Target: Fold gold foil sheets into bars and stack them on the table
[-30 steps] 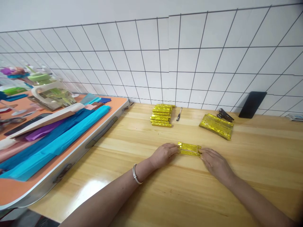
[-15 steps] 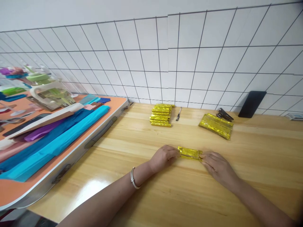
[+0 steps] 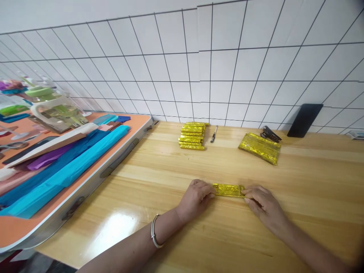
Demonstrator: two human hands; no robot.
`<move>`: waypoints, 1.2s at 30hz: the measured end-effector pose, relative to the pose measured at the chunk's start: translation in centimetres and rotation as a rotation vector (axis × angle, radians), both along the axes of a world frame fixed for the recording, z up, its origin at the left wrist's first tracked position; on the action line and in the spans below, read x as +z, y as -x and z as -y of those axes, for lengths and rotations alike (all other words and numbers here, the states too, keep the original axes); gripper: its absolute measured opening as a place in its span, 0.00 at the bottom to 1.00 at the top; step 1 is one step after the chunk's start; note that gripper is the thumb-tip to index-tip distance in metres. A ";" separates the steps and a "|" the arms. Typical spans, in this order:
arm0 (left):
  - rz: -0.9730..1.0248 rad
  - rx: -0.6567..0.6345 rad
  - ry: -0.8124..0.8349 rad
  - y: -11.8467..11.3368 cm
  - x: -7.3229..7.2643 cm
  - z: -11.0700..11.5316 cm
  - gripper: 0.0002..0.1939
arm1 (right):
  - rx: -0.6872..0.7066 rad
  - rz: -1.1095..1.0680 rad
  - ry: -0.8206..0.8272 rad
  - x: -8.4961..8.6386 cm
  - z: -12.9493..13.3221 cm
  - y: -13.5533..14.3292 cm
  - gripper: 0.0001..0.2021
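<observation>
A strip of shiny gold foil paper point(image 3: 229, 190), folded along its length, lies low over the wooden table between my hands. My left hand point(image 3: 197, 199) pinches its left end, fingers closed. At the opposite end, my right hand point(image 3: 263, 204) grips the foil between thumb and fingers. Beyond them, several narrow folded gold foil strips point(image 3: 192, 135) form a row close to the wall. To the right rests a flat stack of gold foil sheets point(image 3: 260, 148), with a black clip point(image 3: 270, 134) just behind it.
A craft knife or pen point(image 3: 214, 134) lies by the folded strips. A black phone point(image 3: 305, 120) leans on the tiled wall. On the left, an orange-topped folding table point(image 3: 136, 125) bears blue crepe paper point(image 3: 93, 151), scissors point(image 3: 14, 145) and a green-lidded jug point(image 3: 57, 110).
The foil strip sits slightly lower in view, its front edge now turned up or folded over so it looks narrower. Both hands stay at its ends; the camera view has shifted a little.
</observation>
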State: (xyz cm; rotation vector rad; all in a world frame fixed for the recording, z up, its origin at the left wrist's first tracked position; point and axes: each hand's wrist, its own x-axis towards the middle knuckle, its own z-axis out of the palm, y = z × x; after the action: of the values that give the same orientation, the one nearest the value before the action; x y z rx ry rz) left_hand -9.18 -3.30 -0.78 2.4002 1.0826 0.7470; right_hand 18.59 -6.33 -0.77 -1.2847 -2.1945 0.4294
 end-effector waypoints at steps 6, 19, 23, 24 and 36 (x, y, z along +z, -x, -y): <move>-0.071 0.071 0.022 -0.5 0.2 0.6 0.05 | -0.113 0.002 0.070 0.1 -0.3 0.6 0.08; -0.081 0.121 -0.003 -1.0 0.5 1.1 0.06 | -0.094 -0.050 0.165 0.9 0.1 0.5 0.08; -0.048 0.204 0.042 -1.5 1.0 1.3 0.05 | -0.155 -0.054 0.219 0.8 -0.3 0.7 0.09; -0.046 0.215 0.053 -1.6 1.1 1.3 0.05 | -0.172 -0.059 0.233 0.8 -0.5 0.8 0.09; -0.021 0.332 0.151 -2.8 1.9 -0.1 0.04 | -0.282 0.006 0.363 0.4 -2.6 1.3 0.08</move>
State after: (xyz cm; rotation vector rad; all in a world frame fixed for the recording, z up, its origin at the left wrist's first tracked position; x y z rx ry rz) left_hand -6.42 -3.19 1.15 2.1320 1.5129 0.7154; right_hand 17.29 -3.77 -0.32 -1.7592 -1.9560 0.7319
